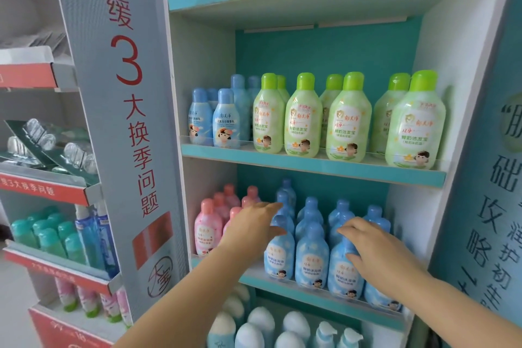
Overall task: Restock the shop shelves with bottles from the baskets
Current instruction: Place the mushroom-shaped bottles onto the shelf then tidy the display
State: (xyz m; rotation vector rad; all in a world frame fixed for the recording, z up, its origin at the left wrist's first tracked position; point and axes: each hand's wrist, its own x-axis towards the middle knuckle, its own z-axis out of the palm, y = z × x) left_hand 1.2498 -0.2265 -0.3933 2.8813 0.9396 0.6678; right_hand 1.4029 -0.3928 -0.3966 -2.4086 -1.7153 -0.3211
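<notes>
Two hands work among the blue bottles point(312, 257) on the lower shelf point(271, 284) of a teal shop unit.
The left hand point(251, 224) has nearly straight fingers, with its thumb against the neck of the leftmost front bottle point(278, 258), and it partly covers the pink bottles point(207, 230). The right hand point(372, 251) curls its fingers round the top of the third front bottle point(343, 274), hiding the cap; its wrist hides most of the next bottle to the right.
</notes>
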